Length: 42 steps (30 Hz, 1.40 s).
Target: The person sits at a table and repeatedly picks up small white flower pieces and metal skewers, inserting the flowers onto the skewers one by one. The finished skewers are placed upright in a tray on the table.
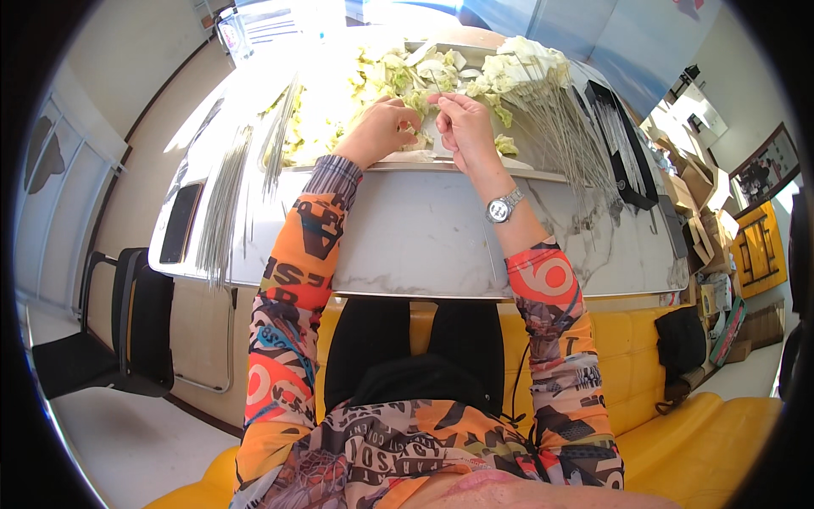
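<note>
My right hand [466, 127] pinches a thin metal skewer between thumb and fingertips, its shaft pointing up and away over the leaves. Beside it on the left, my left hand [383, 130] is curled over the near part of a metal tray [458, 168], thumb and fingers apart; I see nothing between them. Torn cabbage leaves [388, 70] fill much of the tray, with a paler heap [531, 60] at the far right. A fan of metal skewers [559, 121] lies across the tray's right side. More skewers [280, 137] rest over its left edge.
Left on the marble-patterned table [413, 235] lie a bundle of skewers [226, 210] and a smartphone [182, 223]. On the right is a black box [620, 146] with thin items inside. A black folding chair [137, 318] stands left; a yellow sofa [623, 356] is below. Glare whitens the far left.
</note>
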Each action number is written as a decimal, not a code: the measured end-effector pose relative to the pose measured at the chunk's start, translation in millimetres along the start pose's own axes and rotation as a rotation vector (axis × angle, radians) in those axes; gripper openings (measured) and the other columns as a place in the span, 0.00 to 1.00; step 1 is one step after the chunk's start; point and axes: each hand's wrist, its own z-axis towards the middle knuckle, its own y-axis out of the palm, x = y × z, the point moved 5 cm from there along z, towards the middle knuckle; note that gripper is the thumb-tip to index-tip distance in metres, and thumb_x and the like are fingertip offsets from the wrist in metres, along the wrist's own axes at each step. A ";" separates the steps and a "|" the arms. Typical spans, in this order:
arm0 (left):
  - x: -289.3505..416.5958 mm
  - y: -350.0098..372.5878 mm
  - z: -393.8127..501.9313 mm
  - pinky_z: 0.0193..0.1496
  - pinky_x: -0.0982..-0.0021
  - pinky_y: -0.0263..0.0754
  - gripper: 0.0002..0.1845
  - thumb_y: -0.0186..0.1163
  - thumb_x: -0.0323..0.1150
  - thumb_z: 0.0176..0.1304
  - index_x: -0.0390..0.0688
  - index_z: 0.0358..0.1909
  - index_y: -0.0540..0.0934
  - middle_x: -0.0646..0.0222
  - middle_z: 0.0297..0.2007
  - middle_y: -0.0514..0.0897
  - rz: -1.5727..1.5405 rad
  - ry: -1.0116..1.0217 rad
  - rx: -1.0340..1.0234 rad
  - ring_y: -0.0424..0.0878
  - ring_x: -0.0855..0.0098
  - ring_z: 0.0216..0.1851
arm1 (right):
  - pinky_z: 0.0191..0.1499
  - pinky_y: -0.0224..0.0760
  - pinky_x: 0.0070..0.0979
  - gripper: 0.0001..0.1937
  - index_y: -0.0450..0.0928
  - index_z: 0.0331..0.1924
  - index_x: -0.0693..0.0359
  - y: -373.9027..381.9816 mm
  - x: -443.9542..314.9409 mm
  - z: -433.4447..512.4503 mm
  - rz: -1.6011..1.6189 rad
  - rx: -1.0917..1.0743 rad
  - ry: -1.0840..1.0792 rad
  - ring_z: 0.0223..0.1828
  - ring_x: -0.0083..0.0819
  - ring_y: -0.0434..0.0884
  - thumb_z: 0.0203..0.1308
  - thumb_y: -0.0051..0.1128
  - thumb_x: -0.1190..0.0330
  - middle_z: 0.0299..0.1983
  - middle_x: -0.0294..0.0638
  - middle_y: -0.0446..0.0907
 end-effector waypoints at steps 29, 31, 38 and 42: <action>-2.6 4.4 4.4 0.46 0.69 0.71 0.04 0.62 0.28 0.55 0.40 0.33 0.80 0.68 0.31 0.78 -0.195 0.072 0.057 0.75 0.68 0.39 | 0.11 0.46 0.14 0.09 0.78 0.38 0.68 6.8 -3.1 -3.6 -0.025 0.007 0.002 0.09 0.13 0.57 0.65 0.47 0.72 0.15 0.31 0.69; -3.6 0.9 5.4 0.42 0.71 0.71 0.03 0.61 0.27 0.58 0.39 0.33 0.78 0.70 0.29 0.78 -0.323 -0.038 0.083 0.75 0.72 0.35 | 0.11 0.46 0.14 0.09 0.78 0.37 0.68 4.2 -3.0 -3.3 -0.014 0.014 0.008 0.09 0.12 0.57 0.64 0.48 0.71 0.14 0.30 0.68; -15.2 -7.6 5.3 0.37 0.78 0.70 0.05 0.57 0.27 0.65 0.37 0.37 0.73 0.73 0.29 0.77 -0.557 -0.139 0.237 0.73 0.81 0.31 | 0.12 0.45 0.14 0.09 0.78 0.34 0.66 4.7 0.1 -2.6 -0.039 0.038 0.026 0.10 0.11 0.56 0.58 0.62 0.68 0.15 0.26 0.66; -16.6 -14.0 3.9 0.33 0.76 0.70 0.05 0.57 0.28 0.63 0.37 0.36 0.72 0.71 0.27 0.76 -0.646 -0.130 0.343 0.74 0.80 0.29 | 0.12 0.42 0.12 0.08 0.78 0.37 0.64 6.6 -1.9 -2.2 -0.084 0.035 -0.014 0.10 0.08 0.55 0.58 0.63 0.69 0.20 0.25 0.69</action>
